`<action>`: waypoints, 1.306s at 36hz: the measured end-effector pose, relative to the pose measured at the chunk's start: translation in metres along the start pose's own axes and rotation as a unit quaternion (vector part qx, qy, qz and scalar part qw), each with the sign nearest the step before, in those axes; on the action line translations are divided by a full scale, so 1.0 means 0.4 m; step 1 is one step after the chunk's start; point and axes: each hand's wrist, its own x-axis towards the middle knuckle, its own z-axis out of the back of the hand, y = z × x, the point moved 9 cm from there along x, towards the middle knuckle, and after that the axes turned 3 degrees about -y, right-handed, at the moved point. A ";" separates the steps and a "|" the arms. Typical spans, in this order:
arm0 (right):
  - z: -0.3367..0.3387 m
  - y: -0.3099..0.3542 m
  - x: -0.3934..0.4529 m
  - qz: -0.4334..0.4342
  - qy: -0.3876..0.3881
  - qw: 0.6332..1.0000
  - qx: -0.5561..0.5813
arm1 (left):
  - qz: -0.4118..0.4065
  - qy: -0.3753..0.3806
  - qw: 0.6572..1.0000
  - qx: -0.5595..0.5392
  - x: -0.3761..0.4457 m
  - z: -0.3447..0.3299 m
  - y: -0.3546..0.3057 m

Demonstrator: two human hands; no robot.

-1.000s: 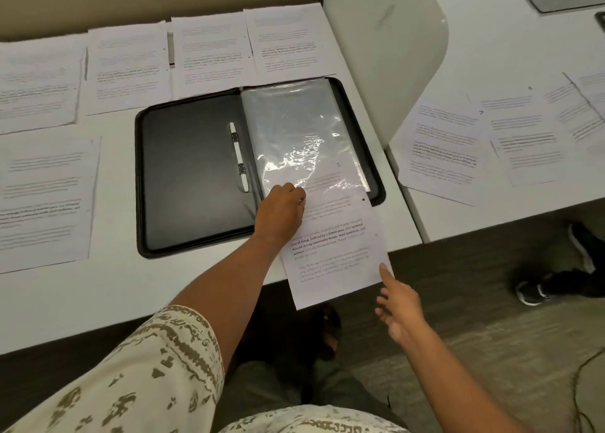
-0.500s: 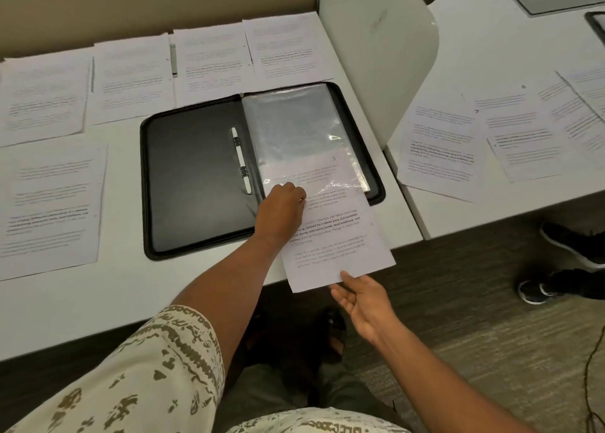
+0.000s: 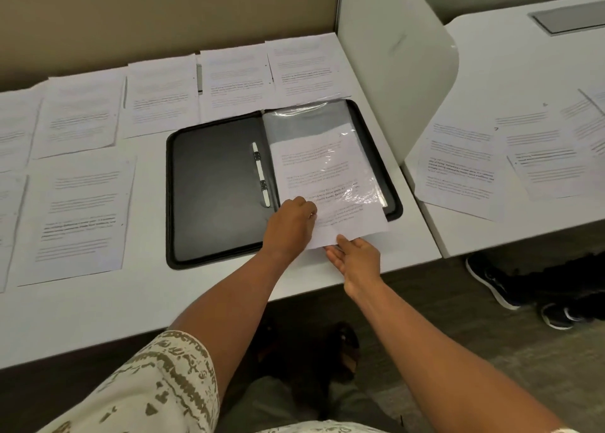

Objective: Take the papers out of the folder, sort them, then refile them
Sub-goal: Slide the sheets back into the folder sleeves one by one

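The printed white paper sheet (image 3: pixel 330 183) lies mostly inside the glossy clear plastic sleeve (image 3: pixel 314 128) of the open black zip folder (image 3: pixel 212 187), its long axis running straight away from the right hand (image 3: pixel 355 259). That hand, nearer the sheet's exposed end, has its flat, loosely spread fingers against the edge, gripping nothing. Just left of it, the left hand (image 3: pixel 289 228) presses its curled fingers on the crinkled sleeve mouth, pinning it. More thin printed pages (image 3: pixel 82 210) lie flat, well left of both hands.

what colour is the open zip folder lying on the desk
Black: the open zip folder has a black cover and edging, with a clear plastic sleeve on its right half. Head view shows it.
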 end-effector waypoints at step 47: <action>0.051 0.312 0.077 0.276 -0.114 0.912 -0.281 | 0.024 0.053 0.997 -0.051 0.054 -0.013 0.030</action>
